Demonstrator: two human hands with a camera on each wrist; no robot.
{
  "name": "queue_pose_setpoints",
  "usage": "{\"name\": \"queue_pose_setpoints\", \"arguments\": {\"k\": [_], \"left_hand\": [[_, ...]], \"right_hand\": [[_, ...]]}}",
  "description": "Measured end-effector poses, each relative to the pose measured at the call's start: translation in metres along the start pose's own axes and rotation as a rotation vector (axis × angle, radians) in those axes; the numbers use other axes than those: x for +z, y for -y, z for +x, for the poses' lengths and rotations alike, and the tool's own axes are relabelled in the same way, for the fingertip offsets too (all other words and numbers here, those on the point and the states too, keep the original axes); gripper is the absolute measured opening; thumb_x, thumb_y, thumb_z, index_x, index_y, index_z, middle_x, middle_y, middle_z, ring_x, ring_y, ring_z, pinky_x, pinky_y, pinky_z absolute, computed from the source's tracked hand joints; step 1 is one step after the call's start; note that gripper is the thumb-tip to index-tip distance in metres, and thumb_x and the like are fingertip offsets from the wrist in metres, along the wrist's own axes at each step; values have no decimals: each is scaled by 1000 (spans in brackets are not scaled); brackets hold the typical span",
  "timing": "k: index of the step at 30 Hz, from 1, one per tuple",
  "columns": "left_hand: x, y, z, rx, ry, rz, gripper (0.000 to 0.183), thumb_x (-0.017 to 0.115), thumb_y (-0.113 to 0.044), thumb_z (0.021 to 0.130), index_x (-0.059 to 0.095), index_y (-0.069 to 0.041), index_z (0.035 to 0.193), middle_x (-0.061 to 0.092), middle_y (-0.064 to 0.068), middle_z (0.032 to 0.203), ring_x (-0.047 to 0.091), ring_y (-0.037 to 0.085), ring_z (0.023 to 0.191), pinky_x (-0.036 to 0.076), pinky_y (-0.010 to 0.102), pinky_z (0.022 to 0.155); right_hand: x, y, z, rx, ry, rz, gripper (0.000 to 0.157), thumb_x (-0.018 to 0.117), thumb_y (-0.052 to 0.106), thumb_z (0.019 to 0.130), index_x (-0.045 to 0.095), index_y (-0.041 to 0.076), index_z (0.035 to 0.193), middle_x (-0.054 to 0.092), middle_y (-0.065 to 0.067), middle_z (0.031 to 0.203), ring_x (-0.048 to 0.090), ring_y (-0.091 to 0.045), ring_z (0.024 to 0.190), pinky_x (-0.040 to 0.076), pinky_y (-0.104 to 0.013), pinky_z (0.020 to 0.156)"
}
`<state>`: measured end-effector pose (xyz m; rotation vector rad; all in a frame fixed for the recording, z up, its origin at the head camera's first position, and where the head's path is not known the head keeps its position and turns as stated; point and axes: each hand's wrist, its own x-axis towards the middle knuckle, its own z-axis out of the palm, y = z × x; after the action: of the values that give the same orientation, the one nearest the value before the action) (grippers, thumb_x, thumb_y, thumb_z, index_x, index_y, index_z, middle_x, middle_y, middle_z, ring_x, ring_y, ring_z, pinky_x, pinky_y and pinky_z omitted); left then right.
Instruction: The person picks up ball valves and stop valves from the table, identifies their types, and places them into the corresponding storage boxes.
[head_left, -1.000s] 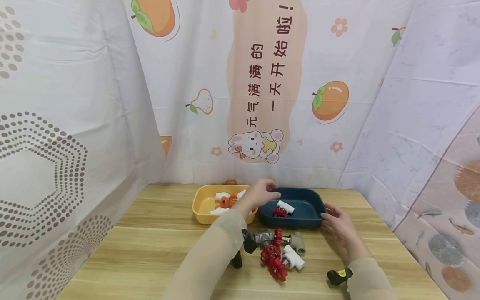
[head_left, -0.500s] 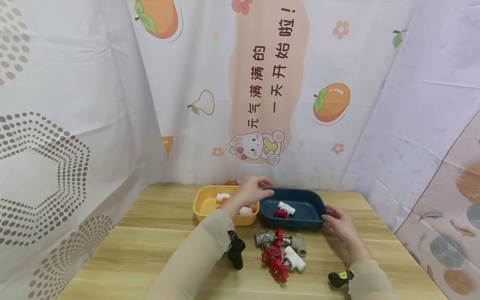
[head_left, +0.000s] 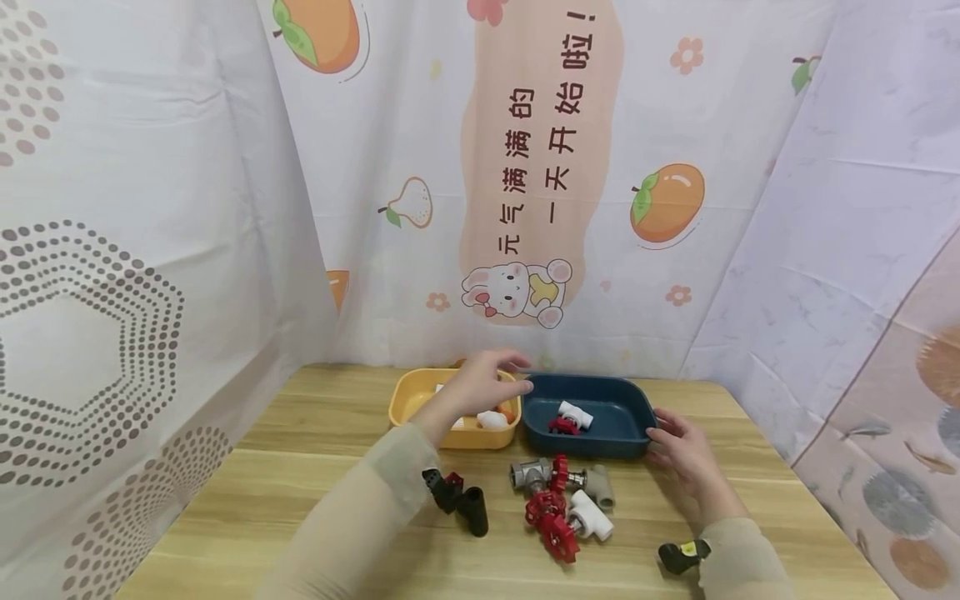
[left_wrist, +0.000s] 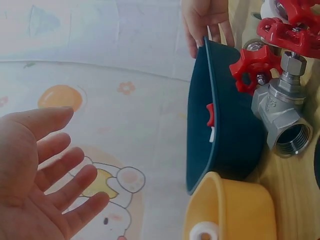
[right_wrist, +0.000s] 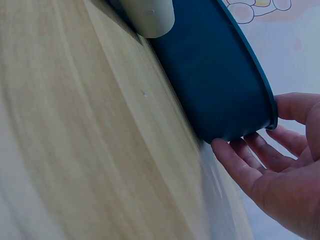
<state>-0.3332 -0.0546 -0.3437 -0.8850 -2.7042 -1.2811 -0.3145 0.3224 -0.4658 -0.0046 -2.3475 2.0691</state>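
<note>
My left hand hovers over the yellow bin, its fingers spread and holding nothing. In the left wrist view, its palm and relaxed fingers show against the curtain. My right hand holds the right end of the dark blue bin, with digits at the rim and against the outer wall in the right wrist view. Inside the blue bin lies a white valve with a red handwheel. White fittings and orange parts sit in the yellow bin, partly hidden by my left arm.
Several valves with red handwheels lie in front of the bins, including a metal valve and a white one. A black pipe fitting is left of them. A printed curtain hangs behind the wooden table.
My left hand has moved left, from the blue bin's left edge to over the yellow bin. My right hand has stayed at the blue bin's end.
</note>
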Motion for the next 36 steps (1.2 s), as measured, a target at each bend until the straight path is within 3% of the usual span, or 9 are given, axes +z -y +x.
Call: {"name": "queue_pose_setpoints", "arguments": {"k": [5,13,18,24,28,36], "left_hand": [[-8,-1,-7,45,-6,46,37,73,-31,95,67,-18,130,66,-6,126,59,21,120,51,44,101],[-21,6,-25,36,-15,51,39,75,-30,93,68,-15,129,65,1,128,58,22,119,53,48,97],[-28,12,-34,32,-22,71,43,76,-33,92,67,-17,130,63,-2,130,58,21,118,53,45,97],[-35,21,-47,71,-36,102,45,77,-33,92,67,-11,130,64,5,131,59,28,118,53,48,97],[-37,27,-55,62,-33,119,47,78,-30,92,66,-10,132,63,5,131,60,29,118,56,45,93],[-38,41,-65,80,-38,203,53,82,-36,87,66,-15,133,66,-1,127,62,21,113,55,43,93]], "right_hand": [[-1,1,0,4,1,-6,62,54,4,104,23,-10,156,29,-39,152,63,-19,110,58,-41,90],[1,-1,5,8,15,11,62,53,4,105,21,-10,156,27,-40,153,66,-22,107,58,-42,90],[0,-3,5,9,15,19,62,52,4,105,20,-10,156,26,-39,154,66,-23,107,58,-42,89],[0,-1,4,9,6,-1,62,53,5,105,22,-9,156,28,-39,154,63,-19,109,58,-41,90],[0,0,3,13,-1,-14,62,54,6,104,23,-8,156,29,-38,153,60,-21,115,58,-41,90],[-1,-1,2,15,-4,-15,61,53,5,104,24,-8,156,30,-37,153,59,-25,118,57,-40,91]]}}
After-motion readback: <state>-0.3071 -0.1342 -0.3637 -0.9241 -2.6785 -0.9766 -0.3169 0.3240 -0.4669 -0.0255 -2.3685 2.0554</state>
